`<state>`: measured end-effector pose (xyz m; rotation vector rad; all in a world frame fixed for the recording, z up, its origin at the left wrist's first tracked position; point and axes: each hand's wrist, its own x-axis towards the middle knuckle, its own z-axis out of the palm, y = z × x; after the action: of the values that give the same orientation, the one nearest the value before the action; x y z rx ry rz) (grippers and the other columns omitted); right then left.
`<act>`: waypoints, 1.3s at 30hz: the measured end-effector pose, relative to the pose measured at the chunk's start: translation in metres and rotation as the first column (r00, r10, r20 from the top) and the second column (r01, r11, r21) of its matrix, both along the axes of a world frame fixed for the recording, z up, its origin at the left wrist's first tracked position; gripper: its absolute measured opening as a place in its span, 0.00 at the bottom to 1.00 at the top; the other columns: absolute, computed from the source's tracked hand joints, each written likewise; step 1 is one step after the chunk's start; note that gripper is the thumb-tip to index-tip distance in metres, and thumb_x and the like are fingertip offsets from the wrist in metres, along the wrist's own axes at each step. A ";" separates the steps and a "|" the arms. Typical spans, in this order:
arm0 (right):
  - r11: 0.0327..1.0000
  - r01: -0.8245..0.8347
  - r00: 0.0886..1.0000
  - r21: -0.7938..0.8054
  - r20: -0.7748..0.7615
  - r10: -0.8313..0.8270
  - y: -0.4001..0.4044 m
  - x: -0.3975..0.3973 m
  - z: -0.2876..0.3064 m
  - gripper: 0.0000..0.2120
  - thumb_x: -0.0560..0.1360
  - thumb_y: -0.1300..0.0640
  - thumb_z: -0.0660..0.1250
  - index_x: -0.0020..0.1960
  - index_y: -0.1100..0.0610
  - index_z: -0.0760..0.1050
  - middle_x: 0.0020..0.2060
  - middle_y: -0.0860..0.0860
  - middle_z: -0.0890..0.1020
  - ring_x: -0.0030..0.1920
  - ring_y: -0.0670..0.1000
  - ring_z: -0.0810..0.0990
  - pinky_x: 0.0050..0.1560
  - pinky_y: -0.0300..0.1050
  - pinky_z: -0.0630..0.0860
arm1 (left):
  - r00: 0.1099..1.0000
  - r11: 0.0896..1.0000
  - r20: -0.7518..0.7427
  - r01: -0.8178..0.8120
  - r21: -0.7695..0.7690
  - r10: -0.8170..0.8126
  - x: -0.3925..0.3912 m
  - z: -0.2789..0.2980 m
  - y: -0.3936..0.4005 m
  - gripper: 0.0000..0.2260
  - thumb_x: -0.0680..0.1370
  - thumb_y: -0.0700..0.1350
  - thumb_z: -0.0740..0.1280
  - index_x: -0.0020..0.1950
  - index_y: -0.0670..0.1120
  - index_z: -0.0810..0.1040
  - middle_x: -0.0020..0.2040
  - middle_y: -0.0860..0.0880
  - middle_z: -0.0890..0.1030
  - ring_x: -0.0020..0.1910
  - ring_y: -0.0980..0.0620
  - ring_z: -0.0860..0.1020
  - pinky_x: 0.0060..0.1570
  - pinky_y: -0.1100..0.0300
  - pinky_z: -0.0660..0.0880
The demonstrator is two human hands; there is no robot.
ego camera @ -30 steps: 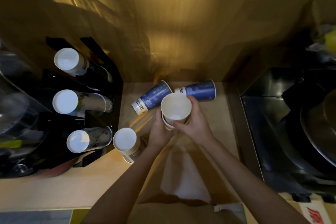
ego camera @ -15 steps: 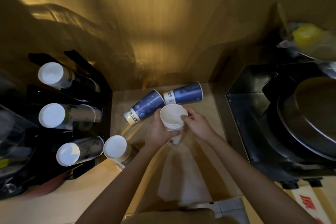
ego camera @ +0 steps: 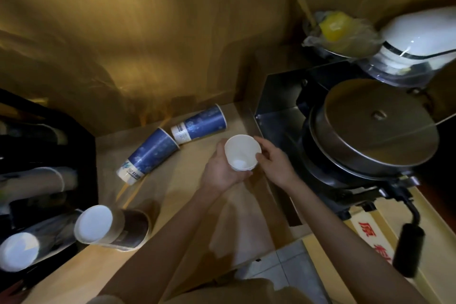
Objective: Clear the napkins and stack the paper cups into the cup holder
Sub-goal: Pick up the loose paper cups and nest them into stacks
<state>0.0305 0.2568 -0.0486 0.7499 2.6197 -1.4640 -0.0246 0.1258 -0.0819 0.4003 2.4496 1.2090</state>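
Note:
A small stack of white paper cups [ego camera: 241,153] is held mouth-up over the wooden counter [ego camera: 187,187]. My left hand [ego camera: 219,170] wraps its lower wall from the left, and my right hand [ego camera: 274,163] pinches its rim from the right. Two blue paper cups lie on their sides behind: one [ego camera: 148,155] to the left, one [ego camera: 201,123] near the wall. A brown cup stack [ego camera: 111,228] lies on its side at the front of the black cup holder [ego camera: 49,180], which holds more cup stacks, bottoms towards me. No napkin is visible.
A black waffle-type machine with a round metal lid [ego camera: 372,126] stands right of the counter, its handle [ego camera: 407,252] pointing towards me. Behind it are a bagged yellow thing [ego camera: 335,27] and a white domed appliance [ego camera: 419,37]. A wood wall closes the back.
The view has swung right, so the cup holder slid to the left edge. Both hands stay on the white cup stack, now held lower and more upright.

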 end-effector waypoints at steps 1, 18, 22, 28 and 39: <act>1.000 -0.007 1.000 0.017 0.002 0.007 0.002 0.001 -0.002 0.21 0.77 0.63 0.59 0.70 0.56 0.65 0.67 0.55 0.73 0.66 0.55 0.71 0.67 0.49 0.69 | 1.000 1.000 0.000 -0.004 0.002 0.004 0.002 -0.001 0.002 0.42 0.60 0.54 0.78 0.67 0.54 0.58 0.64 0.51 0.73 0.60 0.49 0.73 0.50 0.60 0.72; 0.916 -0.159 0.985 0.369 -0.003 0.172 -0.012 -0.059 0.024 0.12 0.77 0.55 0.60 0.58 0.56 0.73 0.57 0.55 0.76 0.58 0.54 0.74 0.58 0.51 0.72 | 0.996 0.962 0.031 0.094 -0.258 -0.088 -0.028 0.034 -0.036 0.23 0.71 0.47 0.71 0.64 0.44 0.71 0.60 0.44 0.78 0.57 0.47 0.76 0.54 0.57 0.72; 0.998 -0.056 0.992 0.008 -0.109 0.056 -0.035 -0.094 0.022 0.08 0.76 0.59 0.62 0.51 0.61 0.78 0.46 0.55 0.81 0.50 0.54 0.79 0.54 0.48 0.74 | 0.996 0.960 -0.030 -0.084 -0.265 0.079 -0.060 0.040 -0.063 0.16 0.72 0.44 0.69 0.58 0.43 0.75 0.53 0.44 0.81 0.51 0.47 0.79 0.53 0.54 0.75; 0.534 0.329 0.941 -0.779 0.225 -0.252 -0.078 -0.137 0.000 0.08 0.75 0.60 0.64 0.54 0.61 0.72 0.42 0.55 0.79 0.45 0.52 0.79 0.45 0.44 0.76 | 0.956 0.898 -0.169 -0.286 -0.335 0.241 -0.108 0.023 -0.085 0.18 0.72 0.40 0.67 0.61 0.38 0.72 0.59 0.37 0.74 0.58 0.39 0.74 0.56 0.50 0.71; 0.144 0.626 0.722 -0.767 0.500 -0.478 -0.080 -0.197 -0.054 0.32 0.66 0.55 0.75 0.66 0.58 0.65 0.61 0.58 0.77 0.57 0.60 0.78 0.54 0.57 0.77 | 0.934 0.734 -0.044 -0.306 -0.606 0.353 -0.152 -0.044 -0.100 0.35 0.69 0.48 0.72 0.69 0.41 0.58 0.67 0.38 0.67 0.67 0.38 0.65 0.68 0.44 0.61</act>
<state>-0.1666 0.1769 -0.1030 1.5744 0.8946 -2.4841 -0.1767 0.0256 -0.1255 -0.2774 2.7334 0.4570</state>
